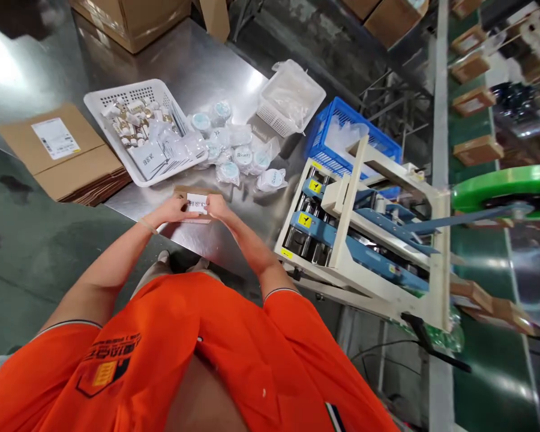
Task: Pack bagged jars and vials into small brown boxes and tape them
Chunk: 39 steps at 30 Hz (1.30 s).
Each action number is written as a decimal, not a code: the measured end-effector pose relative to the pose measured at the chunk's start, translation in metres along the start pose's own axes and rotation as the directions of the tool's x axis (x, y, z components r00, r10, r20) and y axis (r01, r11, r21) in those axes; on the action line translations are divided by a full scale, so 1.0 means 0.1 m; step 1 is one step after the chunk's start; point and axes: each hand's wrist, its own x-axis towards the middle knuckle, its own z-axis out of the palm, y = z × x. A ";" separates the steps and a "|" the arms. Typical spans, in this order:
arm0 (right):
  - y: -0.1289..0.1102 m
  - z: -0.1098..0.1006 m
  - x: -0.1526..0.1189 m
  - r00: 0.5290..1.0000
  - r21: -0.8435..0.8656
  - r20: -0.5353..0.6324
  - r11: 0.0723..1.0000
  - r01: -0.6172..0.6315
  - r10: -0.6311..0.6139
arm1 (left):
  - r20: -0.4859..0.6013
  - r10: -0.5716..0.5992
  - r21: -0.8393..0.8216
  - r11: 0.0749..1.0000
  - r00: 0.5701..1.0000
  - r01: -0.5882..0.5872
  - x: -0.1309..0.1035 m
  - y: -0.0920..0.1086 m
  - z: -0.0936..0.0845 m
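A small brown cardboard box [196,206] with a white card on top rests near the front edge of the steel table [193,66]. My left hand [173,210] grips its left side and my right hand [216,207] grips its right side. Just beyond it lie several round white jars sealed in clear bags [234,153]. A white basket [130,102] behind my left hand holds small bottles and white cards.
Flat cardboard sheets [63,153] are stacked at the left. A second white basket [290,96] and a blue crate [342,129] stand at the back right. A cream and blue tape machine [360,234] sits right of my hands, beside a green conveyor [481,354].
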 end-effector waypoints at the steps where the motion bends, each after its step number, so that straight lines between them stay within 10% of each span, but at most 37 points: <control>1: -0.03 -0.06 0.05 1.000 -0.009 0.010 1.000 0.003 -0.003 | 0.031 0.004 0.074 0.997 0.999 -0.006 -0.02 0.02 0.00; 6: 0.02 -0.39 0.28 0.972 -0.131 -0.194 0.986 0.107 -0.131 | -0.304 -0.228 0.283 0.906 0.925 0.316 -0.19 0.26 0.19; 9: 0.09 -0.25 0.32 0.963 -0.275 -0.082 0.934 0.228 -0.258 | -0.444 -0.260 0.285 0.867 0.858 0.410 -0.23 0.39 0.25; 14: 0.31 0.32 0.18 0.955 -0.333 0.008 0.900 0.281 -0.295 | -0.132 -0.076 0.497 0.857 0.988 0.133 -0.09 0.33 -0.01; 19: 0.63 0.55 0.15 0.929 -0.158 -0.068 0.924 0.349 -0.363 | 0.108 -0.026 0.632 0.773 0.994 -0.049 -0.12 0.29 -0.01; 24: 1.39 0.51 -0.22 0.936 -0.021 -0.111 0.942 0.334 -0.334 | 0.142 0.075 0.624 0.767 0.987 -0.148 -0.16 0.60 0.71; 27: 1.97 0.51 -0.59 0.953 0.087 -0.297 0.993 0.083 -0.054 | 0.171 0.135 0.543 0.813 0.976 -0.208 0.11 0.97 1.19; 31: 2.44 0.78 -1.01 0.658 0.361 -0.509 0.831 -0.423 0.556 | 0.130 0.163 0.459 0.864 0.978 -0.205 0.71 1.59 1.74; 33: 2.51 1.03 -1.14 0.587 0.422 -0.463 0.747 -0.513 0.664 | 0.104 0.190 0.419 0.882 0.976 -0.217 1.02 1.89 1.98; 39: 2.53 1.50 -1.23 0.691 0.327 -0.367 0.782 -0.531 0.623 | 0.119 0.273 0.365 0.882 0.955 -0.298 1.96 2.64 2.63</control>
